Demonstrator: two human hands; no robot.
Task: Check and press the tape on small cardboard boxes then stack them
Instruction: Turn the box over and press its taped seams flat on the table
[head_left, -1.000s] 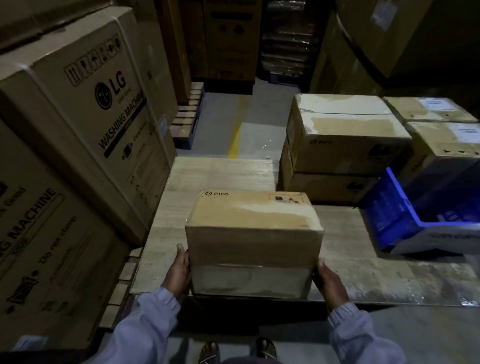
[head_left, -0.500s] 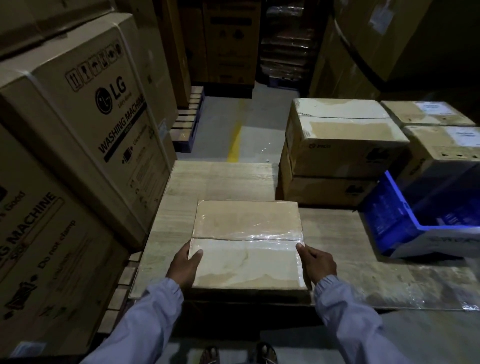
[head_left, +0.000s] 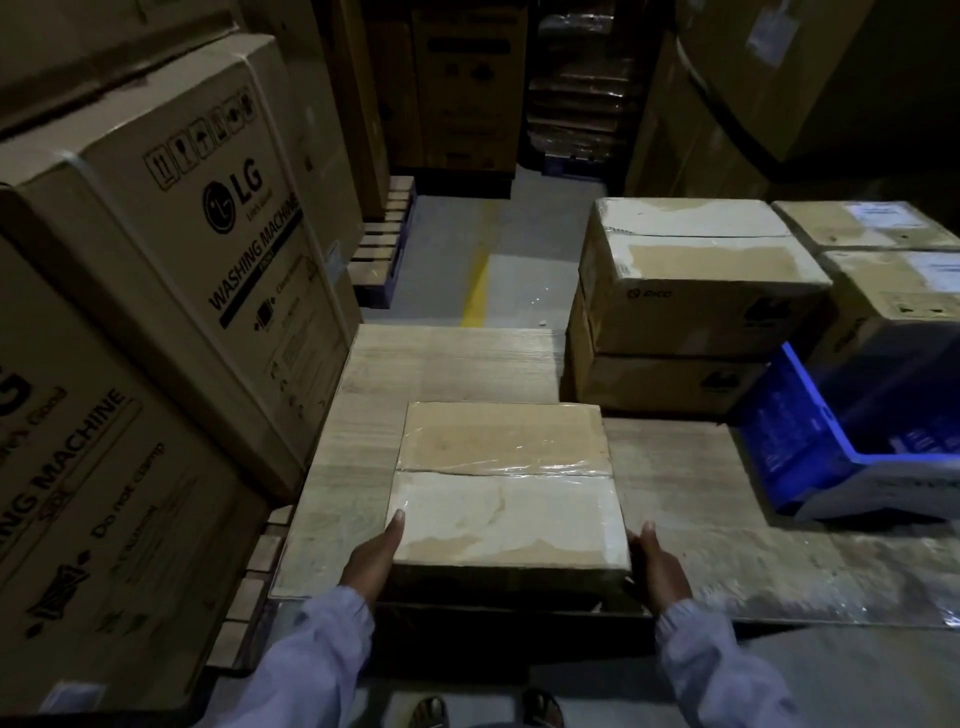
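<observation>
Cardboard, brown, small cardboard box (head_left: 504, 486): lies flat on a pale wooden platform (head_left: 447, 364), directly between the two hands and at the platform's near edge. Clear glossy tape (head_left: 545, 467) runs across its top over the seam between the two flaps, with wrinkles showing along the seam; the flap nearer the hands looks paler than the far one. Left hand (head_left: 371, 556): laid against the box's left side at the near corner, thumb straight and resting on the top edge, fingers out of sight down the side wall. Right hand (head_left: 657, 564): set against the box's right side at the opposite near corner, thumb pointing up beside the edge, fingers likewise hidden. Both wrists are in pale sleeves (head_left: 322, 639). Ahead of the right hand and to its right: stack of two cartons (head_left: 696, 291), one on the other, also taped on top, well apart from the held box. Right of the right hand: blue container (head_left: 789, 457), tilted, standing on the same platform. Left of the left hand: large washing-machine cartons (head_left: 171, 218), printed in black. Far ahead of both hands: yellow floor line (head_left: 475, 296) on grey concrete. Below the hands: sandalled feet (head_left: 431, 712).
</observation>
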